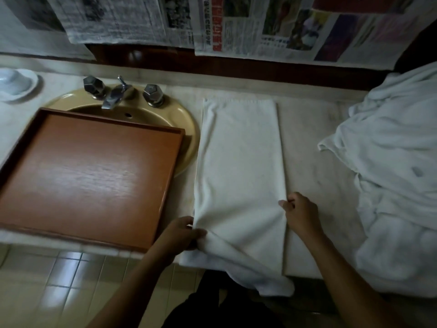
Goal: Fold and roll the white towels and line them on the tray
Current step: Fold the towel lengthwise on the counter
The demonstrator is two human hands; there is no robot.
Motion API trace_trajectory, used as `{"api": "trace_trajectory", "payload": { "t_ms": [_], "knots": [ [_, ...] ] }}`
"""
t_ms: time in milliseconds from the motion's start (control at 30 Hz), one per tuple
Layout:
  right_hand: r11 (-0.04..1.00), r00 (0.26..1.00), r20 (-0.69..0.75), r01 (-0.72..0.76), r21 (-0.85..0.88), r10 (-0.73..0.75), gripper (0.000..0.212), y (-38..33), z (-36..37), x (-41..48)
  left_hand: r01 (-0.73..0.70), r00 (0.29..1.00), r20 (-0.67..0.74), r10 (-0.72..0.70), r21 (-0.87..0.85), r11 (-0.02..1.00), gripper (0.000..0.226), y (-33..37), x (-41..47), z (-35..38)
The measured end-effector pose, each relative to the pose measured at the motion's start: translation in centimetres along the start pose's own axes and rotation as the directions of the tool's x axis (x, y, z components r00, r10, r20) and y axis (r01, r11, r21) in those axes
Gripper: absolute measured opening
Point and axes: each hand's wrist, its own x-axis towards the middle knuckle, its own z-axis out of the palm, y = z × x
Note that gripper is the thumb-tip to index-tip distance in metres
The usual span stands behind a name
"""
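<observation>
towel (pixel 238 162) white | tray (pixel 89 171) reddish-brown woodgrain | sink (pixel 186 119) tan | heap of towels (pixel 390 162) white

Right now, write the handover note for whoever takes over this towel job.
The left hand pinches the left edge of the folded towel; right hand grips its right edge.
It lies lengthwise on the counter, near end overhanging. The tray sits over the sink, to its left; unfolded pile to the right.
Done: one towel folded into a strip. Left: roll it, tray it, then the pile.

tray (pixel 89 171) sits over the sink (pixel 186 129) on the left, folded towel (pixel 238 166) in the middle, towel pile (pixel 390 162) right
</observation>
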Motion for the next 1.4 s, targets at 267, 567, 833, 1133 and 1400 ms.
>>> {"api": "trace_trajectory", "payload": {
  "t_ms": [267,567,833,1133,1400],
  "knots": [
    [0.986,0.986,0.047,0.160,0.052,-0.163,0.035,2.3,-0.1,-7.7,-0.021,0.993,-0.120,-0.008,-0.242,0.970,0.022,-2.7,-3.0,3.9],
    [0.811,0.804,0.311,0.566,-0.144,-0.506,0.024,4.2,1.4,-14.9,-0.123,0.992,-0.081,0.097,-0.440,0.889,0.012,-4.9,-5.5,7.0],
    [0.917,0.865,0.304,0.371,0.149,-0.399,0.010,4.1,1.6,-17.2,-0.182,0.975,-0.187,0.123,-0.336,0.924,0.010,-5.6,-6.1,5.2],
    [1.000,1.000,0.023,-0.013,-0.012,0.013,0.047,3.1,1.5,-11.0,-0.192,0.936,-0.284,0.209,0.086,0.978,0.017,-5.5,-4.6,2.6],
    [0.975,0.987,0.136,-0.112,0.193,0.086,0.025,4.3,0.3,-9.2,-0.272,0.938,-0.244,0.245,-0.085,0.959,0.013,-5.2,-3.1,0.0]
  ]
}}
